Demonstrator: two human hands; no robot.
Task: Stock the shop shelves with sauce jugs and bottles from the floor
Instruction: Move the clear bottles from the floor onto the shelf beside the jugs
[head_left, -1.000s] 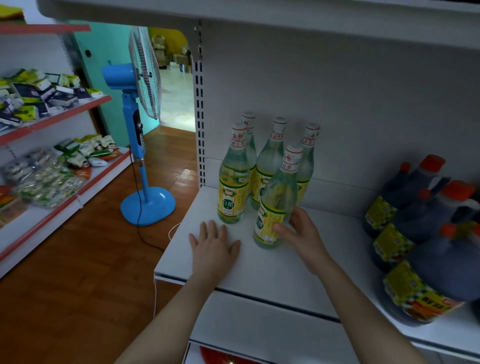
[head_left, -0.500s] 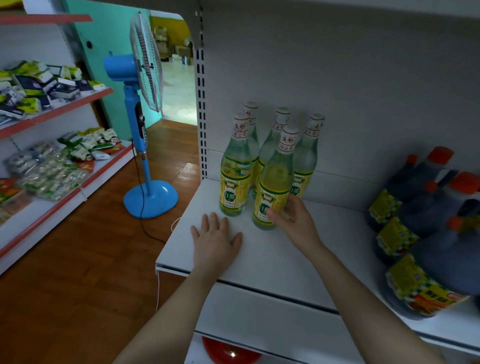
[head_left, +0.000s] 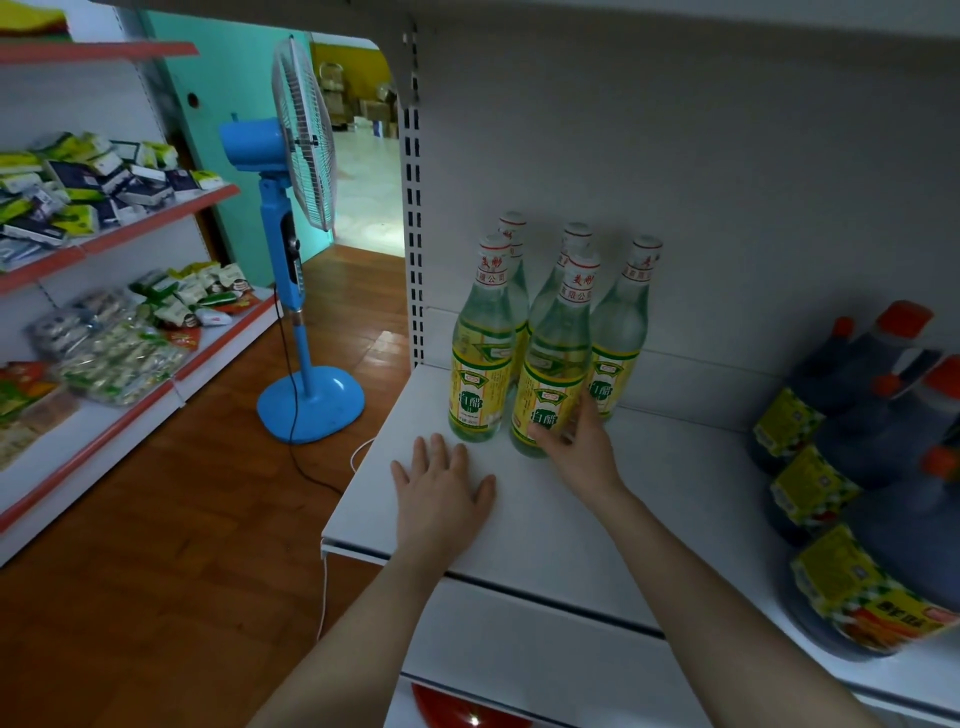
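While the left hand (head_left: 441, 493) lies flat on the white shelf (head_left: 665, 499), palm down with fingers spread and nothing under it, the right hand (head_left: 579, 449) is curled around the base of the front vinegar bottle (head_left: 553, 374), thumb on its yellow label and fingers round the far side. That bottle stands upright, just beyond the right hand and touching its neighbours. Five vinegar bottles stand in the cluster: a second front bottle (head_left: 480, 358) just past the left hand's fingertips, and three rear bottles (head_left: 621, 327) against the back panel, two of which show little more than necks and caps. Well left of both hands a blue pedestal fan (head_left: 301, 249) stands on the wooden floor (head_left: 171, 561), its cord trailing toward the shelf. Further left, red-edged shelves (head_left: 119, 228) hold packets too small to count. Well right of the right hand are at least three dark sauce jugs (head_left: 893, 467) with orange caps, overlapping, blurred and cut off by the frame edge, so their number is uncertain. Below the shelf, something red (head_left: 457, 709) is mostly hidden. Behind the fan, a teal wall frames a doorway to a brighter room.
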